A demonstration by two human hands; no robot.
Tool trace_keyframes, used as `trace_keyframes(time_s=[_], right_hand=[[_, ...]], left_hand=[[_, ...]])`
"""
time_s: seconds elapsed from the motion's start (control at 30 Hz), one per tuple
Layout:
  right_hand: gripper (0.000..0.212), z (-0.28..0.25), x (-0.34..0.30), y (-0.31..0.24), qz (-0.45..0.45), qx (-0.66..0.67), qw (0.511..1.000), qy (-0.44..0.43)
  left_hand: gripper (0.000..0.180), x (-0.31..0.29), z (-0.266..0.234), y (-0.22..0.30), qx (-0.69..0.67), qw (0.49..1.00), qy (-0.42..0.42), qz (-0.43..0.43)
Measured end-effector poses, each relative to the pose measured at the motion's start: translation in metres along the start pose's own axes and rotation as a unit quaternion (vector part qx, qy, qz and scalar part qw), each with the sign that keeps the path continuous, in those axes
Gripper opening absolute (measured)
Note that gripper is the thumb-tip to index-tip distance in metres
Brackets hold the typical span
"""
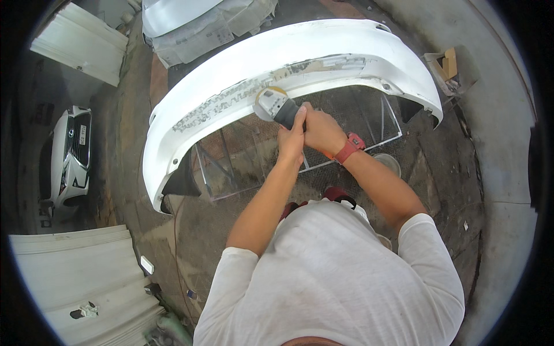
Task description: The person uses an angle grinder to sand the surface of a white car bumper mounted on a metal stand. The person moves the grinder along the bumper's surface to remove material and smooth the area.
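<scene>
A white car bumper (199,75) arches across the upper middle, with a long band of scuffed, patchy paint (219,102) along its face. Against the near edge of that band sits a power sander (272,105), with a grey-white head, a yellow disc and a black grip. My right hand (323,130) is closed round the grip's near end. Just left of it, my left hand (291,141) wraps the same grip, and the two hands touch. A red watch (350,149) is on my right wrist. The underside of the disc is hidden.
Beneath the bumper stands a white metal frame (323,166) with mesh. Paper-covered white panels (210,29) lie beyond it. To the left are a car front (74,153) and ribbed shutters (75,277). A cardboard box (449,63) stands at right, beside the wall (496,86).
</scene>
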State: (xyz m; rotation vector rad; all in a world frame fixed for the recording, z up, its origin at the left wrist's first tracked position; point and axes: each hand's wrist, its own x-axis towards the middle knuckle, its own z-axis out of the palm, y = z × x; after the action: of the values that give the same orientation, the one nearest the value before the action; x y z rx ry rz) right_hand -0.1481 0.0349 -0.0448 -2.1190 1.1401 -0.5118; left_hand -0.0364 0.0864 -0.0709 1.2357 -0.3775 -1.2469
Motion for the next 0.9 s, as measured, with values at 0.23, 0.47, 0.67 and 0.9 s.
trace_keyframes(time_s=[0.23, 0.47, 0.67, 0.9], right_hand=[[0.046, 0.009, 0.010, -0.010, -0.011, 0.003, 1.000, -0.007], [0.046, 0.028, 0.013, -0.023, -0.014, -0.006, 1.000, -0.010], [0.044, 0.039, 0.016, -0.037, -0.024, -0.003, 1.000, -0.018], [0.040, 0.054, 0.023, -0.053, -0.045, -0.014, 0.998, -0.034]], left_hand=[[0.068, 0.006, -0.017, 0.011, 0.005, 1.000, -0.005, 0.003], [0.070, -0.002, -0.034, 0.017, 0.005, 1.000, 0.022, 0.020], [0.073, -0.002, -0.051, 0.022, -0.014, 1.000, 0.023, 0.004], [0.072, -0.005, -0.071, 0.033, -0.029, 0.998, 0.046, 0.010]])
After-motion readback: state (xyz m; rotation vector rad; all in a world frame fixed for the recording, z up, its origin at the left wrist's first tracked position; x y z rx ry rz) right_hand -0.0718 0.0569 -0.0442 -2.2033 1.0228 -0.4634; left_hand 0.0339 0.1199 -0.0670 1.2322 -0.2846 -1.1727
